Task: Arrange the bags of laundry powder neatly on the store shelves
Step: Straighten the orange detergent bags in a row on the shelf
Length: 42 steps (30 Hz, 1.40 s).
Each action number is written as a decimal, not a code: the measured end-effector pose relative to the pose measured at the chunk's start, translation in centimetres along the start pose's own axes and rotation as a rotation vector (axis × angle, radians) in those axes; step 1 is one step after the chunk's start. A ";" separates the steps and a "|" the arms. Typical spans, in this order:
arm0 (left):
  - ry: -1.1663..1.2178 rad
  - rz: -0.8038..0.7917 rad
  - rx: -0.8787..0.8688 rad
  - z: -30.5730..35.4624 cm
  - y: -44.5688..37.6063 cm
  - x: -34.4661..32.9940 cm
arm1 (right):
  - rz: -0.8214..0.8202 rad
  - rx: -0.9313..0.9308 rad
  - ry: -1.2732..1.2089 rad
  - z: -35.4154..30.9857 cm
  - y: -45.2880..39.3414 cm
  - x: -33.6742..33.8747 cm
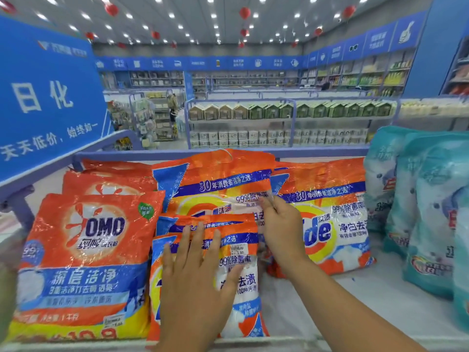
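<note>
Orange bags of laundry powder lie on the white top shelf (368, 295). My left hand (195, 270) presses flat, fingers spread, on a small Tide bag (243, 273) at the shelf's front. My right hand (276, 219) pinches the plastic of a large Tide bag (223, 184) lying behind the small one. Another large Tide bag (335, 224) leans to the right of my right hand. A stack of OMO bags (86, 252) lies at the left.
Teal laundry bags (426, 214) stand upright at the shelf's right end. A blue sign (45, 102) with white characters rises at the left. A purple rail (177, 153) borders the shelf's back. Other store shelves (279, 123) fill the aisle beyond.
</note>
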<state>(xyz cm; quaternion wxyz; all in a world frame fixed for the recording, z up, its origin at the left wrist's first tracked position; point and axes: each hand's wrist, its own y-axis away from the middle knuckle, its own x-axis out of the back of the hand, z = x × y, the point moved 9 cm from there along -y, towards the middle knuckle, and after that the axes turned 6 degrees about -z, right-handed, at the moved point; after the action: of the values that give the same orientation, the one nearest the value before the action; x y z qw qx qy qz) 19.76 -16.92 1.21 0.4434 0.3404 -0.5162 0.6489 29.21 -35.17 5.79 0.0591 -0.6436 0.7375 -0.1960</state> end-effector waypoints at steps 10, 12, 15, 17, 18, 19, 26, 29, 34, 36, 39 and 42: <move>0.042 0.169 -0.007 0.7 0.8 0.5 | 0.184 0.029 -0.161 -0.8 0.8 13.7; 0.178 0.212 -0.051 2.6 0.5 0.8 | 0.227 -0.041 -0.258 1.2 1.2 16.6; 0.470 0.191 -0.153 7.6 -0.2 1.1 | 0.247 -0.123 -0.242 3.5 1.9 20.0; 0.608 0.106 -0.113 10.6 -1.2 0.2 | 0.238 -0.168 -0.145 5.1 2.4 22.0; 0.694 0.039 -0.050 11.5 -1.7 -0.8 | 0.216 -0.195 -0.092 6.0 2.7 22.6; 0.783 -0.027 0.019 12.2 -2.0 -1.9 | 0.191 -0.228 -0.049 7.1 3.0 23.1; 0.829 -0.062 0.288 13.5 -0.5 -6.6 | 0.132 -0.343 0.030 10.9 3.2 23.7; 0.907 -0.228 0.281 14.9 -0.1 -8.4 | 0.178 -0.342 -0.056 11.1 3.6 23.9; 0.818 -0.138 0.223 14.3 -2.0 -6.8 | 0.245 -0.343 -0.130 10.6 3.6 23.4; 0.745 -0.159 0.218 14.1 -2.3 -6.4 | 0.224 -0.344 -0.077 10.5 3.4 22.8; 0.648 -0.187 0.167 14.3 -0.9 -5.2 | 0.209 -0.353 -0.015 9.7 3.5 22.6; 0.668 -0.260 0.084 13.7 0.6 -3.7 | 0.227 -0.283 0.021 9.1 3.9 22.7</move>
<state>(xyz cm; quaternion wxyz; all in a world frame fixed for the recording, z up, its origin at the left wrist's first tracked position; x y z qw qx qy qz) 20.36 -31.06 0.89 0.6521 0.1904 -0.2680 0.6831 24.99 -58.83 -0.21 -0.0180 -0.5561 0.8262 -0.0889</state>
